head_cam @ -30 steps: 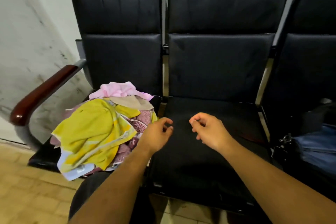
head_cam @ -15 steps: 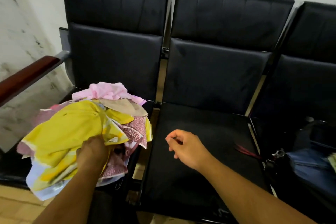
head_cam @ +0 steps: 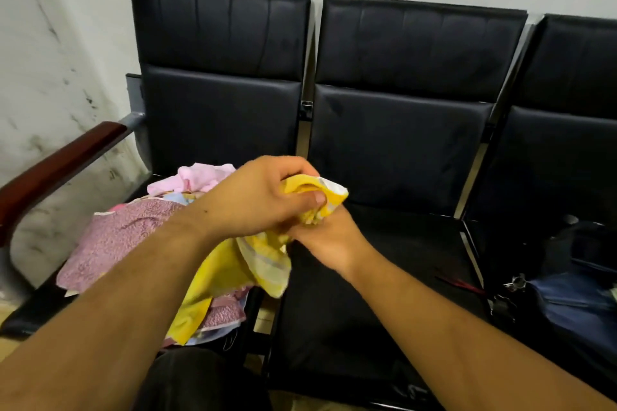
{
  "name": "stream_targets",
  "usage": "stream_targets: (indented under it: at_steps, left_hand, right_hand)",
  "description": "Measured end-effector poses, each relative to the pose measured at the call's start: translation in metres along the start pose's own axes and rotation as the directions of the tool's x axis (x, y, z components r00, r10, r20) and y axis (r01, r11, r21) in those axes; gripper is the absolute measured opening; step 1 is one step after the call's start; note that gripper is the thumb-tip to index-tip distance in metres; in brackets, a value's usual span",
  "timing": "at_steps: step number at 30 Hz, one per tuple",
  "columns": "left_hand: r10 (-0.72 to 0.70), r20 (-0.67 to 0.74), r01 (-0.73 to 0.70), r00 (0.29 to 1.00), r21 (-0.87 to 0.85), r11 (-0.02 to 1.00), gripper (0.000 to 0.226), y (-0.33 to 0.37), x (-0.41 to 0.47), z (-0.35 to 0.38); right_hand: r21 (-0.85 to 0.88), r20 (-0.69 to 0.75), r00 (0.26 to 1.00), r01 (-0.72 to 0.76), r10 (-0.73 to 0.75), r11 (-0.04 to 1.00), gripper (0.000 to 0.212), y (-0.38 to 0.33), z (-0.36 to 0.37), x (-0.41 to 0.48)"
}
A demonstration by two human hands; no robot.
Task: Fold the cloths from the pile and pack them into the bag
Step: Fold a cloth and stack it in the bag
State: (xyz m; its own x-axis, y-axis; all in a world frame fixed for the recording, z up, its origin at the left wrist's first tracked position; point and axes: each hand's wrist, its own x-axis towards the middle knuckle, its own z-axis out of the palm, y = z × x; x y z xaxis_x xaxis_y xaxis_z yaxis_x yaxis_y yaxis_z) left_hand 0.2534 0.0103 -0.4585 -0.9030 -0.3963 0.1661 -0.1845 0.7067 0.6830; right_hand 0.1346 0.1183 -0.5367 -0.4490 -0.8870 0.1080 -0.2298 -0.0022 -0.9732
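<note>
Seating fills the view: a row of black padded chairs (head_cam: 400,130), whose middle seat (head_cam: 384,294) lies under the hands and is probably meant as the folding surface. On the left seat is the pile of crumpled cloths (head_cam: 197,178), with a pink towelling piece (head_cam: 110,253) uppermost. At the near right sits the dark blue fabric bag (head_cam: 574,304), handy for packing. The yellow printed cloth (head_cam: 263,264) hangs between them, its lower end trailing on the heap. The left hand (head_cam: 253,200) clamps its bunched corner, fingers and thumb curled round it, apparently to draw it free. The right hand (head_cam: 330,243) meets the cloth just beneath. Its fingers are hidden, so its grip cannot be told.
</note>
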Motion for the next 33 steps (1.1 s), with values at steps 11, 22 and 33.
stream_targets:
  at_steps: [11,22,33]
  left_hand:
    - [-0.32,-0.062,0.322,0.945,0.016,0.947,0.007,-0.06,-0.008,0.048]
    - [-0.319,0.748,0.635,0.582,-0.173,0.753,0.034,-0.018,-0.013,0.063]
    - [-0.257,-0.379,-0.01,0.889,-0.578,0.816,0.008,0.081,0.119,0.025]
  right_hand:
    - [0.002,-0.37,0.927,-0.057,0.054,0.998,0.016,-0.012,-0.075,-0.017]
    - [-0.103,0.166,0.723,-0.663,0.67,0.741,0.049,-0.002,-0.209,-0.082]
    - [0.097,-0.549,0.818,-0.143,0.173,0.985,0.007,-0.092,-0.273,-0.014]
